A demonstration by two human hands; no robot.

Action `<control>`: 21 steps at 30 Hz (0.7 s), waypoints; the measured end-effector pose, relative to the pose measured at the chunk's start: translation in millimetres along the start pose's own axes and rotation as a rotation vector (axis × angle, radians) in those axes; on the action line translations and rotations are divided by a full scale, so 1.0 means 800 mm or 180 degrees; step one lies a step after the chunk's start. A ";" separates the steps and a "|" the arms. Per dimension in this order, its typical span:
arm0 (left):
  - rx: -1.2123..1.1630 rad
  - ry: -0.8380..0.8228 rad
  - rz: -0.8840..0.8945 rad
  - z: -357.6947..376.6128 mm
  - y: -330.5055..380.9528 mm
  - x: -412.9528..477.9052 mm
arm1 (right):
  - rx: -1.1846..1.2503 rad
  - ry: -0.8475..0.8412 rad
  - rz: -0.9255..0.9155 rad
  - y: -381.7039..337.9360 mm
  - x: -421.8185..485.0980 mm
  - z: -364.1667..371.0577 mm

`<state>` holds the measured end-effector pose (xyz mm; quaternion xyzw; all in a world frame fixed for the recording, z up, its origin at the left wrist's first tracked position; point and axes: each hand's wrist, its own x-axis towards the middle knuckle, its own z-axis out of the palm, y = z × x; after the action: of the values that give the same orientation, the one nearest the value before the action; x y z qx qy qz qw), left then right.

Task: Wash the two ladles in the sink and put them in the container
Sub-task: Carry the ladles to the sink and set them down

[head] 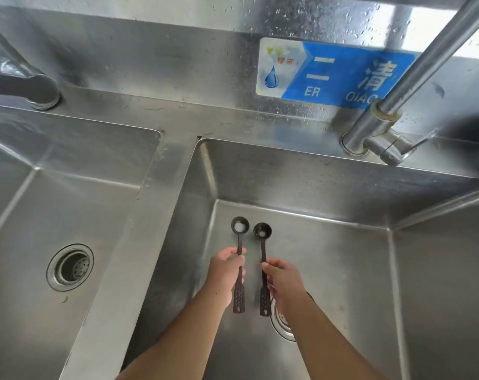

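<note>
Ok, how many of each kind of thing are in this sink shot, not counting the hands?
ladles: 2
basins: 2
faucets: 2
drains: 2
sign: 1
Total: 9

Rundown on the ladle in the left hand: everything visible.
The left ladle is dark and plastic-looking: a small round bowl holding something pale, a thin shaft, and a flat perforated handle end with a hang hole. The left hand grips its shaft midway, bowl pointing away, over the right basin. It runs parallel to the other ladle, apart.
</note>
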<state>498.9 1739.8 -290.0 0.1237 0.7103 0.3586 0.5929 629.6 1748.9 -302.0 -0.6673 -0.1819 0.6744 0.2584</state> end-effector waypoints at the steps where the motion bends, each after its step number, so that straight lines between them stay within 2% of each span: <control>1: 0.0051 0.0012 0.0014 0.002 -0.002 0.006 | -0.0027 -0.0012 -0.0016 -0.001 0.006 0.002; 9: 0.0094 0.0197 0.0032 0.014 -0.014 0.040 | -0.0177 0.0084 -0.0109 -0.005 0.040 0.016; 15: 0.0465 0.0430 0.0220 0.025 -0.013 0.061 | -0.0563 0.0341 -0.0192 -0.009 0.059 0.018; 21: 0.1066 0.0938 0.0483 0.026 -0.011 0.069 | -0.1111 0.0507 -0.0433 -0.013 0.071 0.020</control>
<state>506.1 1774.3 -338.3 0.2197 0.8275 0.2935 0.4253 616.4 1792.0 -341.1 -0.7393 -0.3197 0.5588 0.1975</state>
